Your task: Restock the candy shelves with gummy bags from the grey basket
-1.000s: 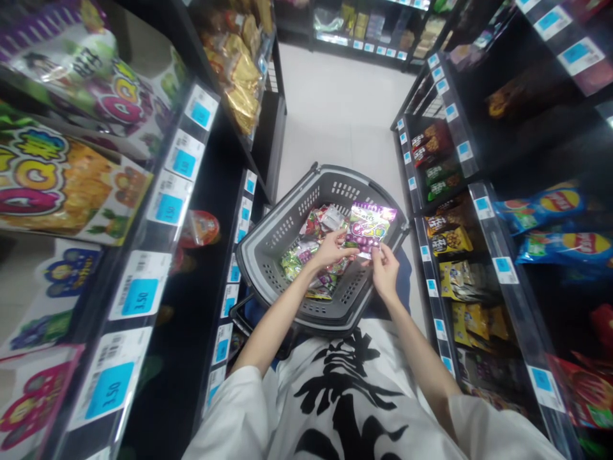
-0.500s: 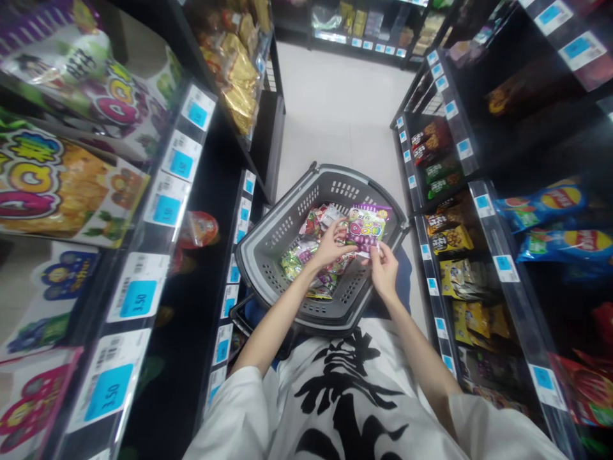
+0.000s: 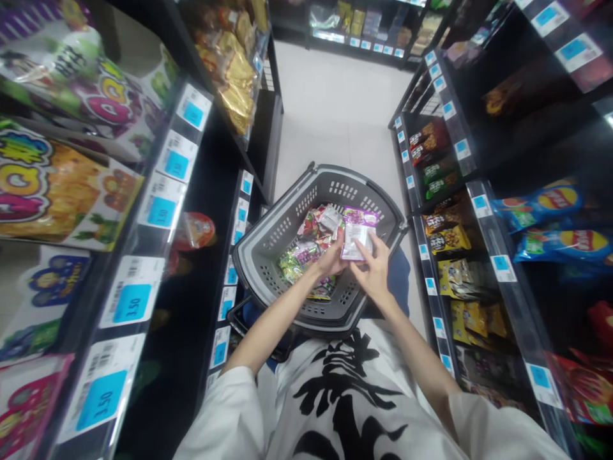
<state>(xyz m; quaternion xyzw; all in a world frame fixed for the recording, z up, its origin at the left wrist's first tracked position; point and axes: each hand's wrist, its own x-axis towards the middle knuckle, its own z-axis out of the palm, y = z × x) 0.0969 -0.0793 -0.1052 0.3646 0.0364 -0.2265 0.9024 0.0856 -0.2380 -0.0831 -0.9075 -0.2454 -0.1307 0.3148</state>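
Note:
A small purple-and-white gummy candy bag is held up over the shopping basket, its white printed back facing me. My left hand pinches its left edge. At its lower right, my right hand has fingers laid over the back and the thumb near the bottom edge. Beneath both hands is the grey shopping basket, with perforated walls. Inside, several colourful snack packets in red, green and purple lie in a loose pile, partly covered by my left hand and forearm.
Dark shelves flank me closely. On the left are large QQ candy bags above price tags; gold packages sit farther along. To the right lie blue chip bags and yellow snack packets. Pale floor stretches ahead.
The candy bag has been turned from its colourful QQ front to its white back and shifted slightly left. My right hand has moved left, its fingers now over the bag.

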